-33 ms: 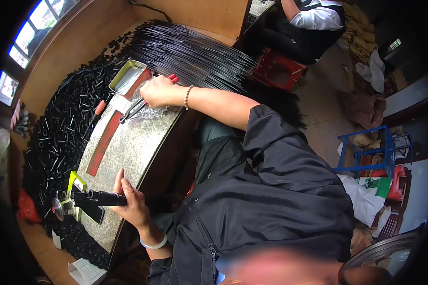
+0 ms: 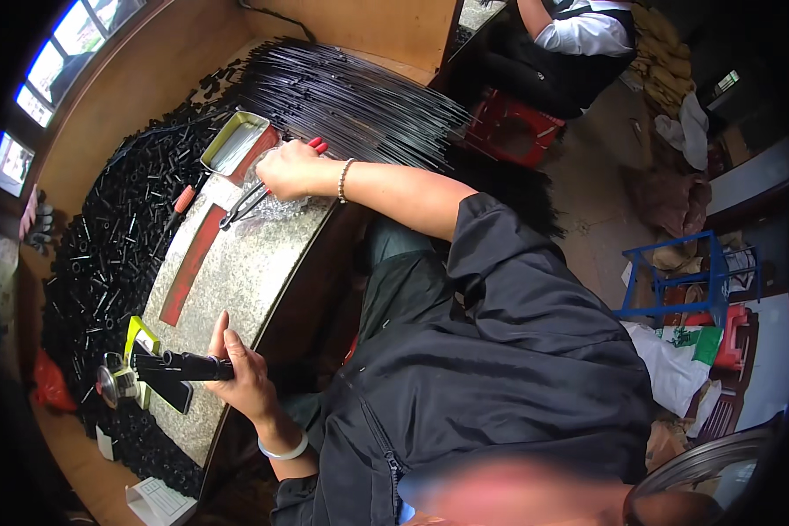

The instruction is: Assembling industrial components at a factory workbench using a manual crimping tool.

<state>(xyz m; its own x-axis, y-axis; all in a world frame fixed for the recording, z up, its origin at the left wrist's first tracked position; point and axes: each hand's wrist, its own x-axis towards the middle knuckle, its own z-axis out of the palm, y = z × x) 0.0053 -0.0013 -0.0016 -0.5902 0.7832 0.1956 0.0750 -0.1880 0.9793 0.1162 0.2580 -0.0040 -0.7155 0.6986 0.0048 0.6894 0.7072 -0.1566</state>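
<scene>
My right hand [image 2: 289,171], wearing a beaded bracelet, is closed around pliers [image 2: 244,207] with red handles. The jaws point down onto the work surface [image 2: 228,294] beside a clear plastic bag [image 2: 285,209], whose contents I cannot make out. Nearer the bottom, my left hand [image 2: 247,386], with a white bangle at the wrist, grips several short black tubes [image 2: 203,366]. Its index finger stretches upward. A red strip [image 2: 190,267] lies along the surface between the hands. Beyond the pliers stands an open rectangular tin [image 2: 237,145] with something pale inside.
Loose black tubes [image 2: 105,254] heap along the far side. Long thin black rods [image 2: 351,96] lie stacked at the back. A yellow-green stand [image 2: 140,333], round metal device [image 2: 114,384], orange-handled tool [image 2: 184,199] and white carton [image 2: 159,501] edge the surface. A co-worker [image 2: 587,39] sits on a red stool [image 2: 513,127].
</scene>
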